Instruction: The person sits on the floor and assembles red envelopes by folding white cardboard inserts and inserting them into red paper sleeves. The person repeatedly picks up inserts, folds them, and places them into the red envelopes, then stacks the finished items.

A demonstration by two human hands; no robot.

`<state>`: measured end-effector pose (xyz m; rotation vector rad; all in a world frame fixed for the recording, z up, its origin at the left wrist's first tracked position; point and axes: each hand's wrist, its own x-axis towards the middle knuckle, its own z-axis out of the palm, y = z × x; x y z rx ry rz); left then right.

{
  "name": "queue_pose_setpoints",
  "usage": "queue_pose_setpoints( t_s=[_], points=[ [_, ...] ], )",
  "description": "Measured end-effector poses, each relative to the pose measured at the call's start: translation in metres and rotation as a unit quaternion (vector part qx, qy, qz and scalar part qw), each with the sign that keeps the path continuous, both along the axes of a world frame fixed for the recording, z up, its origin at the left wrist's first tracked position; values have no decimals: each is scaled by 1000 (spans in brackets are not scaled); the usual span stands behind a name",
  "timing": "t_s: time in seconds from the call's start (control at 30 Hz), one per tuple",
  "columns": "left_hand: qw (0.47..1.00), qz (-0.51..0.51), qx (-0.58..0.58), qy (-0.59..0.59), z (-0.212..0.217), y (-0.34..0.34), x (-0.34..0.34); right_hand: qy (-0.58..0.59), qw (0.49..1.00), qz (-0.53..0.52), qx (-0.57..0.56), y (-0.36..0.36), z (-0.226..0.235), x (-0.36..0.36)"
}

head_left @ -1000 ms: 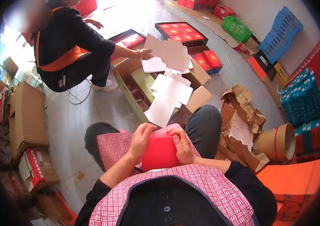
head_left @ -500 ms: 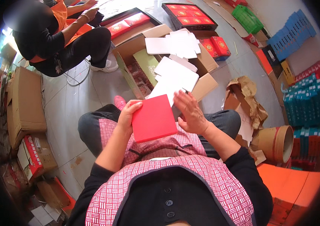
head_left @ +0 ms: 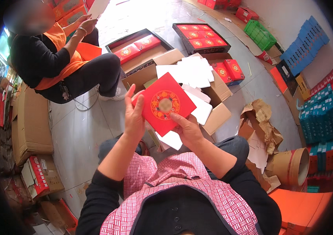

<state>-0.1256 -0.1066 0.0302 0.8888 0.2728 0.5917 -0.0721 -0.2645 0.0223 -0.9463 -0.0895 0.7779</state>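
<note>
The left hand (head_left: 134,114) and the right hand (head_left: 188,131) hold a red square box lid (head_left: 165,104) up in front of the person, above the knees, with one corner tipped toward the top of the view. Its face shows a round gold pattern with a pale disc in the middle. The left hand grips the left corner: the fingers stand tall and close together behind the edge and the thumb presses on the front. The right hand lies under the lower right edge, fingers curled up against the underside and the thumb on the red face. Both hands are closed on the lid and neither is spread wide.

Right behind the lid stands an open cardboard box (head_left: 217,103) with a stack of white sheets (head_left: 192,72) lying over its flaps; one sheet's edge shows below the lid. To the right lies crumpled brown paper (head_left: 262,125) and a cardboard tube (head_left: 291,166) on its side. On the left, bare grey floor (head_left: 76,129) opens between the person's knee and a second person in an orange apron (head_left: 62,64), who sits beside a dark tray (head_left: 135,47) of red boxes. Blue crates (head_left: 321,113) line the right wall.
</note>
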Motion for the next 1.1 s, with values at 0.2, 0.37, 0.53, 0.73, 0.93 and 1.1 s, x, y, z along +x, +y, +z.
queue_pose_setpoints(
  t_s=[0.2,0.37,0.53,0.73,0.93,1.1],
  points=[
    [998,42,-19,41,-15,16,33,47,998,-26,-16,29,-8,11],
    [995,31,-17,95,-21,50,53,73,995,-48,43,34,-30,61],
    [985,119,-23,125,-43,91,64,-18,996,-66,-55,43,-14,108],
    [971,160,-164,70,-29,100,82,-142,985,32,-97,116,-51,8],
    [976,123,-127,129,-20,99,84,82,992,-96,22,172,-42,49],
    [986,47,-79,139,-24,98,94,109,980,-126,113,178,-36,98]
  ],
)
